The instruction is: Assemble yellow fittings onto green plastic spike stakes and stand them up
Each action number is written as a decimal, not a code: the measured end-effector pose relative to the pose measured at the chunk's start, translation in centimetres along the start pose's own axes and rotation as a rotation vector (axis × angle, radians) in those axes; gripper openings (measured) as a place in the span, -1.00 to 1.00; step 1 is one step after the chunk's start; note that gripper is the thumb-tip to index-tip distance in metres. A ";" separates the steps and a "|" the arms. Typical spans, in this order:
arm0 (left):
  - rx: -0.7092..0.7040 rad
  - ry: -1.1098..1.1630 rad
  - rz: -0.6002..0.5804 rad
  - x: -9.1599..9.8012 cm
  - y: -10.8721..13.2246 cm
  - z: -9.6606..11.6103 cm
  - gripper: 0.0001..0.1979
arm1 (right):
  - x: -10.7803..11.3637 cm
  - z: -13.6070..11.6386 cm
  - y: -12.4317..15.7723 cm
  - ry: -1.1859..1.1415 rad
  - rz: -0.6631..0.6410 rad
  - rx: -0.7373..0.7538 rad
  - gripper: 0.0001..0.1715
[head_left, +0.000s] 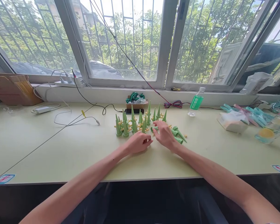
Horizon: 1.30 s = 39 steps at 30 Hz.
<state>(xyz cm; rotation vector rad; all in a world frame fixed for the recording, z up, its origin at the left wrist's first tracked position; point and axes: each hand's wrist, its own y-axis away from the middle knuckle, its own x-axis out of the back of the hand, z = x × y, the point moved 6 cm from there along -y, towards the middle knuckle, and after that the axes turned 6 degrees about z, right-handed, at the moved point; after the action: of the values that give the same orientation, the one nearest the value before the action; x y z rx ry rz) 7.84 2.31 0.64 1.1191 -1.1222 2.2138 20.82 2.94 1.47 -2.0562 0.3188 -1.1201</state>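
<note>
Several green pointed cones [125,130] with small yellow pegs sticking out of their sides stand upright together on the table. In front of them, my left hand [138,142] is closed, its thumb and fingertips drawn together near the table; anything in them is too small to make out. My right hand [163,133] curls its fingers around a green cone [153,128] that lies tilted, partly hidden under the fingers. Just right of that hand, several loose green cones [180,134] lie on their sides, with a small yellow peg [186,136] beside them.
Behind the cones are a dark phone [137,111] and a small cardboard box [143,105] with green wrappers. A water bottle [196,102] stands back right, near a coiled cable [174,104]. Teal and pink items lie around a white box [233,123]. A white cable [72,124] crosses the left.
</note>
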 end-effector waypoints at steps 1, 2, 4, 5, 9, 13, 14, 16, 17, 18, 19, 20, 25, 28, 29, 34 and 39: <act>0.000 -0.001 -0.013 -0.1 0.0 0.0 -0.75 | -0.3 0.2 0.0 0.038 -0.034 0.013 -0.69; 0.003 -0.002 -0.019 -0.1 0.1 0.1 -0.75 | -0.6 0.3 0.0 0.071 -0.072 0.020 -0.66; 0.007 -0.009 -0.022 0.0 0.1 0.1 -0.76 | -1.3 0.6 0.2 0.114 -0.159 0.022 -0.63; 0.008 -0.012 -0.024 0.0 0.1 0.1 -0.77 | -1.6 0.7 0.3 0.128 -0.201 0.019 -0.63; 0.010 -0.023 -0.032 0.0 0.1 0.1 -0.79 | -2.3 0.9 0.6 0.172 -0.306 0.007 -0.63; 0.010 -0.029 -0.038 0.0 0.1 0.2 -0.79 | -2.6 1.0 0.6 0.180 -0.326 -0.006 -0.62; 0.010 -0.031 -0.039 0.0 0.1 0.2 -0.79 | -2.6 1.1 0.7 0.179 -0.331 -0.015 -0.62; 0.007 -0.034 -0.041 -0.1 0.1 0.1 -0.80 | -2.8 1.2 0.7 0.177 -0.342 -0.032 -0.63; 0.005 -0.037 -0.041 -0.1 0.1 0.1 -0.80 | -2.9 1.3 0.7 0.174 -0.344 -0.038 -0.63; 0.001 -0.038 -0.044 -0.1 0.2 0.1 -0.79 | -2.9 1.3 0.7 0.171 -0.345 -0.043 -0.64; -0.001 -0.042 -0.040 -0.1 0.2 0.1 -0.79 | -3.0 1.3 0.7 0.167 -0.344 -0.046 -0.64; -0.001 -0.042 -0.043 -0.1 0.1 0.1 -0.79 | -3.0 1.4 0.7 0.161 -0.343 -0.048 -0.65; -0.011 -0.030 -0.040 -0.1 0.1 0.1 -0.79 | -2.9 1.4 0.7 0.136 -0.321 -0.036 -0.74; -0.013 -0.029 -0.044 -0.1 0.1 0.1 -0.79 | -2.8 1.4 0.6 0.141 -0.307 -0.032 -0.76; -0.013 -0.029 -0.044 -0.1 0.1 0.1 -0.78 | -2.8 1.4 0.6 0.142 -0.302 -0.035 -0.76; -0.014 -0.034 -0.045 0.0 0.1 0.1 -0.77 | -2.1 1.1 0.4 0.131 -0.256 -0.059 -0.75; -0.018 -0.026 -0.044 0.0 0.1 0.1 -0.76 | -1.1 0.5 0.2 0.150 -0.195 -0.079 -0.76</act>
<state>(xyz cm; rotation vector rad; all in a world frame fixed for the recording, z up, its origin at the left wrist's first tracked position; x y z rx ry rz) 7.86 2.16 0.68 1.1571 -1.1152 2.1578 20.63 3.67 0.49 -2.1113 0.2436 -1.4045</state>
